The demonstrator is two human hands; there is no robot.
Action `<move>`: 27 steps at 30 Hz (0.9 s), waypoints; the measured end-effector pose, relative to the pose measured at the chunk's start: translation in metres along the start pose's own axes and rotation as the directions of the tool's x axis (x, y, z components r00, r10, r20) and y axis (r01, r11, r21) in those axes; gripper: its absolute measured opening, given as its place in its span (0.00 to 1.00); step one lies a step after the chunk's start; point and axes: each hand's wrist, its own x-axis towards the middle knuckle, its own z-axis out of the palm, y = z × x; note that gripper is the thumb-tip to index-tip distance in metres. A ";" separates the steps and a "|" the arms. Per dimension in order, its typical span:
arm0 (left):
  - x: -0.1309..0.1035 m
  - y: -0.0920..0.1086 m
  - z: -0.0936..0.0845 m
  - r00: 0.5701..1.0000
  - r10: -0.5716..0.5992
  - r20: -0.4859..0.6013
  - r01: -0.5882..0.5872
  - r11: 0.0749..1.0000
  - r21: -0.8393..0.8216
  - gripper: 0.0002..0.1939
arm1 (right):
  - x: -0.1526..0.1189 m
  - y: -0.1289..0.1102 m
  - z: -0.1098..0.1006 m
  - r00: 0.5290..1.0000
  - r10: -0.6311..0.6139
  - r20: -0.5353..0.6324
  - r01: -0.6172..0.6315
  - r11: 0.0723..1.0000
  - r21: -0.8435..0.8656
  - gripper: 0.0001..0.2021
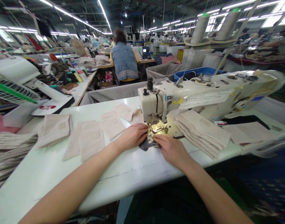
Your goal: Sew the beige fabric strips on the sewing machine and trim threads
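Both hands are at the needle area of a white industrial sewing machine (152, 104), whose lamp lights the metal plate (149, 143) below. My left hand (132, 136) lies left of the presser foot, fingers drawn together and tips at the plate. From the right, my right hand (172, 149) pinches close to the front of the foot. Whatever the fingertips hold is too small or hidden to make out. Behind my left hand lies a crumpled beige fabric piece (137, 116). Flat beige pieces with small labels (92, 141) spread out to its left.
A folded beige stack (203, 132) lies right of the needle, under the machine arm. Another beige pile (54, 129) sits at the table's left. A white fan (16, 77) stands far left. Thread cones (200, 28) rise behind. A person in a denim vest (125, 60) sits ahead.
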 end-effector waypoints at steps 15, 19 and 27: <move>-0.003 -0.004 0.009 0.997 -0.054 -0.051 0.054 0.998 -0.015 0.17 | -0.009 0.003 0.009 0.999 0.017 -0.041 -0.016 1.000 0.027 0.27; -0.004 -0.003 0.009 0.997 -0.035 -0.064 0.034 0.999 -0.023 0.16 | -0.010 0.003 0.011 0.997 0.018 -0.080 -0.015 0.999 0.040 0.27; -0.011 0.001 0.011 0.988 -0.092 -0.120 0.087 0.995 -0.048 0.18 | -0.012 0.005 0.014 0.975 0.046 -0.215 -0.023 0.994 0.109 0.23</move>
